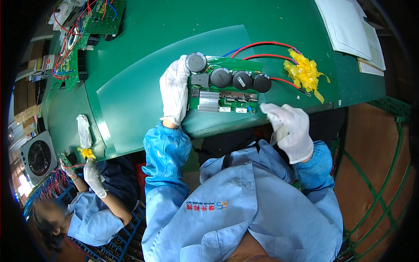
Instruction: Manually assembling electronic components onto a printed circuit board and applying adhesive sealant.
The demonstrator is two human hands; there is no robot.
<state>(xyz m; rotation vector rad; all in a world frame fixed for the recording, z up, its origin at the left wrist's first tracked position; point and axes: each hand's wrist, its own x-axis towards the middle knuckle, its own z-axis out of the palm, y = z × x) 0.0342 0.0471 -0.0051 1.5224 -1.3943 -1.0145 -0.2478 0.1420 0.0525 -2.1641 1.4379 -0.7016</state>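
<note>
Head view: your left hand, in a white glove, grips the left end of a green circuit board, fingers stretched toward its far corner. The board is in front of you, by the near edge of the green table; whether it rests flat or is slightly raised, you cannot tell from here. Your right hand, also gloved, is just off the board's near right corner, with its fingers bent; whether they pinch something, the picture does not show clearly. On the board, four dark round cans stand along the far side, and a ribbed metal block sits near the left. Red wires run from the board to the right, toward a bunch of yellow ribbon, and a blue wire shows at the far side. White papers lie at the far right. At the far left is another board with wires. On your left, a white glove lies on the table near a fan, and a co-worker in a blue shirt sits with gloved hands by a small yellow bow.
</note>
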